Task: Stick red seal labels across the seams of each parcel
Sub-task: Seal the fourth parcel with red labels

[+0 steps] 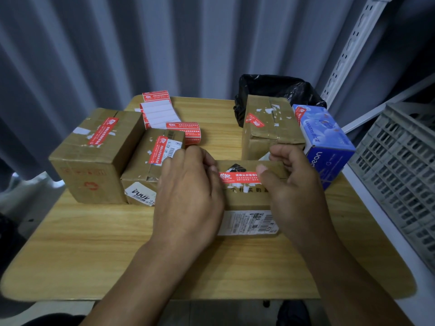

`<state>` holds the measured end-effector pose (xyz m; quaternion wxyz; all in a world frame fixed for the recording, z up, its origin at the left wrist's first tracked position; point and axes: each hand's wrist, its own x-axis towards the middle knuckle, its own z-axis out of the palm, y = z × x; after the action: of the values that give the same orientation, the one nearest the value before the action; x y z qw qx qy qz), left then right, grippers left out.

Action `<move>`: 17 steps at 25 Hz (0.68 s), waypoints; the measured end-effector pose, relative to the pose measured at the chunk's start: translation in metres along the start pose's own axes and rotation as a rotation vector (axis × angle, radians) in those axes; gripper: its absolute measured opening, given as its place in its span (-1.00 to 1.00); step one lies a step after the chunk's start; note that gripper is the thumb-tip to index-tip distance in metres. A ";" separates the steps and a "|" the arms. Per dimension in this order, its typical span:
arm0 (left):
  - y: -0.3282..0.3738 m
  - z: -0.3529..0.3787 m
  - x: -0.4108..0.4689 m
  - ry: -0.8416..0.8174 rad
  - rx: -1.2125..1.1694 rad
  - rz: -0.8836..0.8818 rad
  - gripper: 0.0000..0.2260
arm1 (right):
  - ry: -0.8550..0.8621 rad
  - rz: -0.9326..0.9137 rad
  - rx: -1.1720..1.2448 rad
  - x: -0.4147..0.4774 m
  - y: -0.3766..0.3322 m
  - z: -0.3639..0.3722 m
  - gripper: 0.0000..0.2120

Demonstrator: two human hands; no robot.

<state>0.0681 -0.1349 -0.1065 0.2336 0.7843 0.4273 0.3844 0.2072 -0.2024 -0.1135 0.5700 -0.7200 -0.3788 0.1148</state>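
A flat cardboard parcel (247, 198) lies in front of me on the wooden table (94, 250). A red seal label (239, 177) stretches across its top. My left hand (188, 194) holds the label's left end with thumb and fingertips. My right hand (294, 184) presses the label's right end with its thumb, fingers curled over the parcel's far edge. Three other brown parcels each carry a red label: a big one (94, 156) at left, a small one (150, 161) beside it, and one (268, 128) behind the hands. A blue box (327, 142) at right also bears one.
A fan-folded stack of red labels with white backing (164, 114) lies at the table's back. A black bag (277, 90) sits behind the far parcel. A grey plastic crate (400, 165) stands to the right. A curtain hangs behind the table.
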 end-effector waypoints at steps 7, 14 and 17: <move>0.002 0.001 0.000 0.031 -0.040 -0.045 -0.95 | 0.009 0.033 0.089 0.002 -0.001 -0.002 -0.78; 0.002 0.004 0.001 0.053 -0.034 -0.055 -0.95 | 0.024 0.042 0.073 0.003 0.002 0.002 -0.73; 0.001 0.005 0.001 0.063 -0.059 -0.043 -0.93 | 0.018 0.030 0.102 0.002 0.005 0.000 -0.83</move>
<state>0.0731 -0.1344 -0.1089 0.2513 0.7551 0.4398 0.4163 0.2108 -0.2014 -0.1169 0.6076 -0.6966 -0.3565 0.1363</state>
